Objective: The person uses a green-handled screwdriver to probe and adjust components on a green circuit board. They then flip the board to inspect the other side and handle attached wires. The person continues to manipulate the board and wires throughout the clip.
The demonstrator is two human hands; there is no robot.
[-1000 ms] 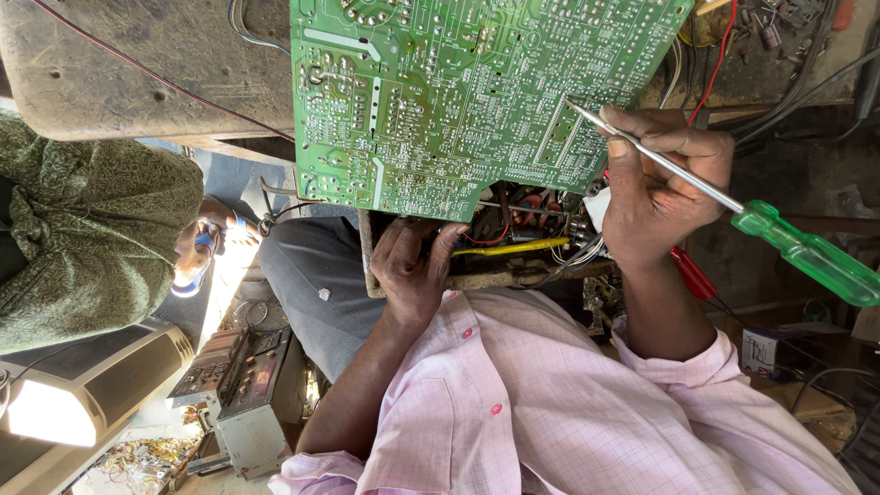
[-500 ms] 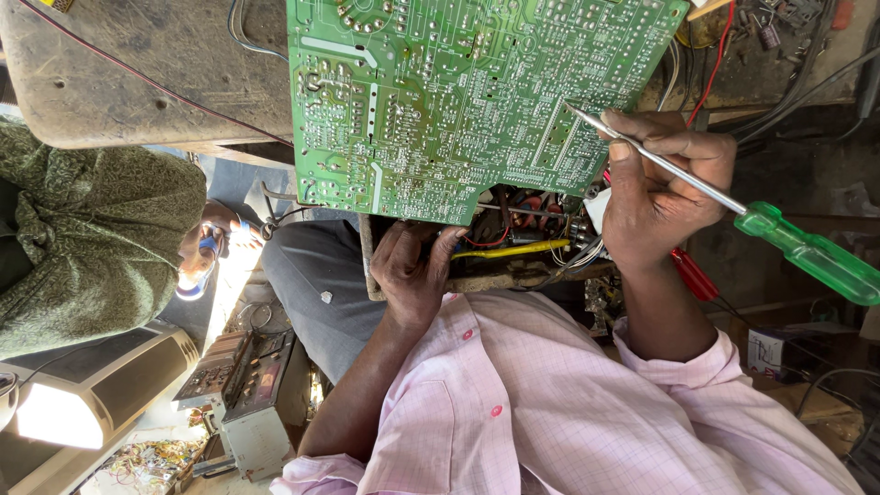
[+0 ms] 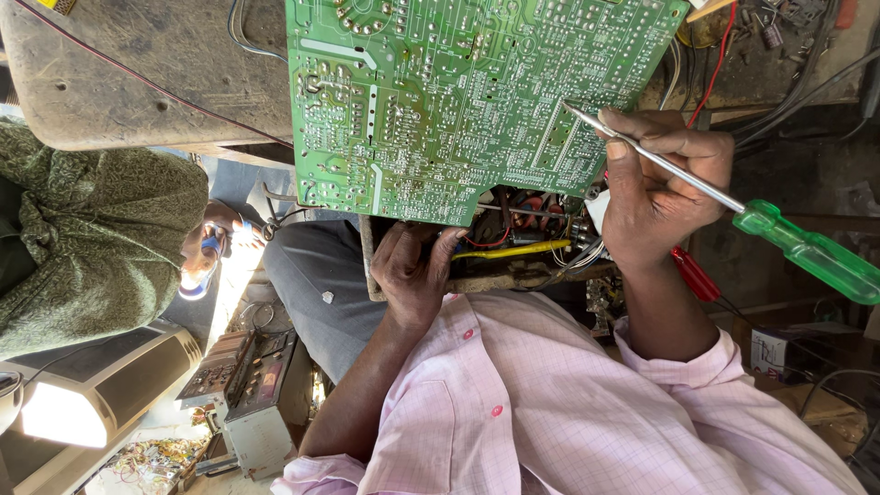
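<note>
circuit board [image 3: 458, 101] is propped solder-side up against the tabletop [image 3: 137, 82]. left hand [image 3: 412, 270] grip is clamped on its lower edge; right hand [image 3: 655, 188] grip is closed round the screwdriver [image 3: 733, 206]. the tip is best kept light, on one joint only.

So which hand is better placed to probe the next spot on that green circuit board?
Right. The right hand already grips the green-handled screwdriver, with its tip at the circuit board. The left hand is busy clutching the chassis edge beneath the board.
</note>
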